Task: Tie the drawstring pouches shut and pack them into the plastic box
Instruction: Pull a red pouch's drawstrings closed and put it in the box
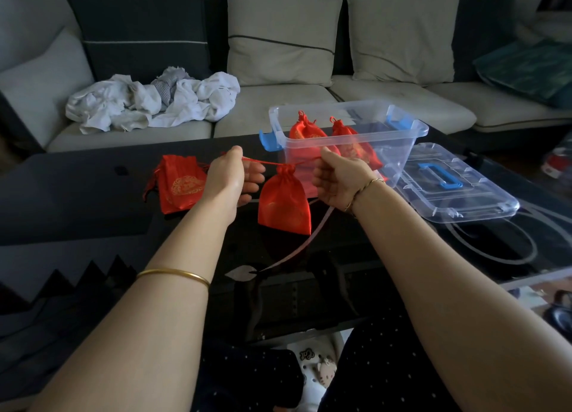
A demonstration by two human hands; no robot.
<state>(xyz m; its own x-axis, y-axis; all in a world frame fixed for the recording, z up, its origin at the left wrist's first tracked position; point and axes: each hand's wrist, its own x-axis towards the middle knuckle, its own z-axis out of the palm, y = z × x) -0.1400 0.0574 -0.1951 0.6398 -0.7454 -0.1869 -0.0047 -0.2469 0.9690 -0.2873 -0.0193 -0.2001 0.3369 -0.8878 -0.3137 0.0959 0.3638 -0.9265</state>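
A red satin drawstring pouch [283, 203] hangs between my hands above the black table, its neck gathered tight. My left hand [230, 176] pinches the left end of the red drawstring [266, 163]. The string's right end is pinched by my right hand [339, 179], and the cord is stretched taut between them. A small pile of red pouches [176, 186] with gold print lies on the table left of my left hand. Two tied red pouches [312, 139] stand inside the clear plastic box [399, 151] just behind my right hand.
The box's clear lid [455, 189] with a blue handle lies on the table to the right of the box. A grey sofa with cushions and a heap of white cloth [148, 102] runs behind the glossy black coffee table [77, 201].
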